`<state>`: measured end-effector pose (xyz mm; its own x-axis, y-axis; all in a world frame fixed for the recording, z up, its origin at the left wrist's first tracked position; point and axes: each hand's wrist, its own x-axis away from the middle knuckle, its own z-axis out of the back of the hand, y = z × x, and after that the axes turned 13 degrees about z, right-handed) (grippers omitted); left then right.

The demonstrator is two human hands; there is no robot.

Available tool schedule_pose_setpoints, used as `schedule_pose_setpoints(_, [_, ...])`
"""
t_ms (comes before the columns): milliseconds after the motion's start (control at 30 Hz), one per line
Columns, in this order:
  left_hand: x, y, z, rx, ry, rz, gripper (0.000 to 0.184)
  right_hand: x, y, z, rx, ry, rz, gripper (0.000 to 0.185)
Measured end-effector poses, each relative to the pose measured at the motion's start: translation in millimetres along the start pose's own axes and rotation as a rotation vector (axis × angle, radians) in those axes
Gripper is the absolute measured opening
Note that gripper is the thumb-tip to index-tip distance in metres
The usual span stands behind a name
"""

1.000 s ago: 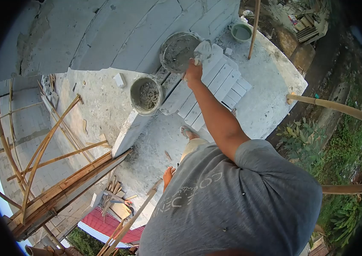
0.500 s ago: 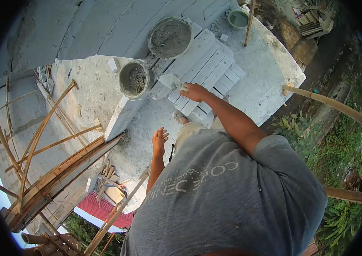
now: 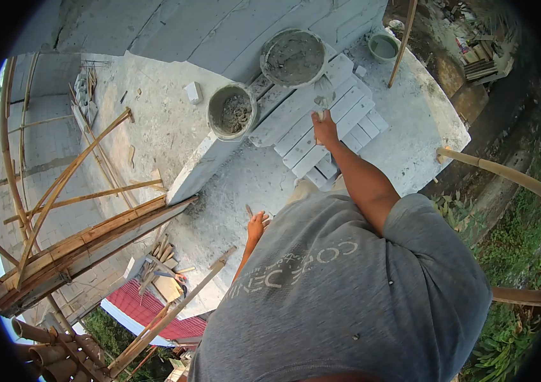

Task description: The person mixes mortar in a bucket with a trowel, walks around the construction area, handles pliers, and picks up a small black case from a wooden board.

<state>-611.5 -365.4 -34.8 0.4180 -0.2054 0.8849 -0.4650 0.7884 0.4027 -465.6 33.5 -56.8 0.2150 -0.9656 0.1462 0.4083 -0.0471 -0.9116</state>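
My right hand (image 3: 325,129) is closed around the handle of a trowel (image 3: 325,100), whose grey blade points away from me. The blade is over the stacked pale blocks (image 3: 327,131), close to the near rim of a wide tub of grey mortar (image 3: 294,58). Left of the blocks stands a bucket (image 3: 232,113) with lumpy mortar inside. My left hand (image 3: 257,224) hangs low beside my body, fingers loosely curled and a little apart, with nothing visible in it. A thin brown piece (image 3: 249,209) shows just beyond it; whether they touch is unclear.
A block wall (image 3: 175,35) rises at the back. A green bucket (image 3: 383,47) of liquid stands near a wooden pole (image 3: 403,41). Bamboo poles (image 3: 73,172) and planks (image 3: 92,242) line the left. The slab's edge (image 3: 452,105) drops off at right.
My right hand has moved with the trowel away from the bucket's side, up and right toward the mortar tub. My view has shifted, and my left hand sits lower by my body.
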Motion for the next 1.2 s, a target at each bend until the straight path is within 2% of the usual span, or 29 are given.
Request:
schedule_pose_setpoints(33, [-23, -34, 16, 0.003, 0.017, -0.048, 0.033, 22, -19, 11, 0.029, -0.283, -0.099, 0.049])
schedule_pose_setpoints(67, [-57, -69, 34, -0.323, 0.019, -0.249, 0.032, 41, -40, 25, 0.057, -0.561, -0.206, 0.053])
schedule_pose_setpoints(133, [-116, -128, 65, -0.953, 0.246, -0.729, 0.031, 62, -32, 12, 0.137, -0.496, -0.171, 0.054])
schedule_pose_setpoints(167, [-118, -122, 65, -0.949, 0.234, -0.749, 0.031, 66, -24, 2, 0.204, -0.452, -0.141, 0.056])
schedule_pose_setpoints(200, [-108, -115, 68, -1.046, 0.214, -0.811, 0.031, 57, -20, -4, 0.145, -0.331, -0.325, 0.058])
schedule_pose_setpoints(267, [-115, -110, 79, -1.143, 0.187, -0.89, 0.032, 26, -11, -7, 0.106, -0.06, -0.455, 0.056])
schedule_pose_setpoints(300, [-131, -115, 85, -0.99, 0.19, -0.837, 0.033, 13, -20, 0, 0.031, 0.057, -0.423, 0.057])
schedule_pose_setpoints(333, [-140, -109, 89, -0.84, 0.188, -0.785, 0.034, 6, -42, 10, 0.152, 0.133, -0.336, 0.051])
schedule_pose_setpoints(367, [-150, -101, 95, -0.848, 0.173, -0.807, 0.034, 2, -65, 19, 0.03, 0.161, -0.336, 0.049])
schedule_pose_setpoints(433, [-140, -66, 99, -0.673, 0.056, -0.49, 0.036, -4, -93, 10, -0.202, 0.218, -0.316, 0.045])
schedule_pose_setpoints(467, [-130, -50, 98, -0.683, 0.038, -0.507, 0.036, -11, -93, -3, -0.309, 0.241, -0.295, 0.044])
schedule_pose_setpoints(533, [-104, -19, 93, -0.217, -0.177, -0.331, 0.04, 0, -103, -29, -0.49, 0.059, -0.306, 0.045])
schedule_pose_setpoints(567, [-99, -7, 92, -0.237, -0.194, -0.343, 0.04, 18, -115, -26, -0.539, -0.257, -0.318, 0.039])
schedule_pose_setpoints(600, [-97, 5, 90, -0.126, -0.21, -0.235, 0.041, 35, -123, -29, -0.354, -0.575, -0.277, 0.039])
schedule_pose_setpoints(633, [-95, 16, 86, -0.019, -0.228, -0.121, 0.043, 58, -129, -32, -0.246, -0.801, -0.193, 0.04])
schedule_pose_setpoints(667, [-91, 26, 82, -0.042, -0.255, -0.121, 0.043, 84, -138, -34, -0.109, -0.914, -0.083, 0.043])
schedule_pose_setpoints(733, [-94, 45, 71, 0.052, -0.182, 0.039, 0.044, 122, -135, -32, 0.12, -0.98, 0.077, 0.044])
schedule_pose_setpoints(767, [-99, 52, 66, 0.047, -0.208, 0.041, 0.044, 120, -128, -19, 0.137, -0.963, 0.065, 0.044])
schedule_pose_setpoints(833, [-116, 61, 58, 0.202, -0.172, 0.077, 0.044, 109, -99, 5, 0.261, -1.195, -0.012, 0.047])
schedule_pose_setpoints(867, [-121, 65, 49, 0.201, -0.187, 0.081, 0.044, 102, -83, 20, 0.272, -1.188, -0.023, 0.047])
schedule_pose_setpoints(933, [-109, 73, 32, 0.23, -0.151, -0.023, 0.045, 88, -39, 55, 0.538, -1.1, -0.165, 0.05])
schedule_pose_setpoints(1000, [-99, 73, 8, 0.217, -0.142, -0.015, 0.046, 78, 24, 93, 0.515, -0.87, -0.238, 0.05])
schedule_pose_setpoints(1067, [-85, 69, -20, 0.197, -0.124, 0.004, 0.048, 78, 46, 153, 0.228, -0.503, -0.313, 0.048])
schedule_pose_setpoints(1133, [-84, 55, -50, 0.174, -0.11, 0.064, 0.049, 69, 57, 208, -0.305, -0.259, -0.481, 0.046])
schedule_pose_setpoints(1200, [-72, 32, -79, 0.12, -0.065, 0.123, 0.051, 49, 58, 265, -0.736, -0.163, -0.579, 0.044])
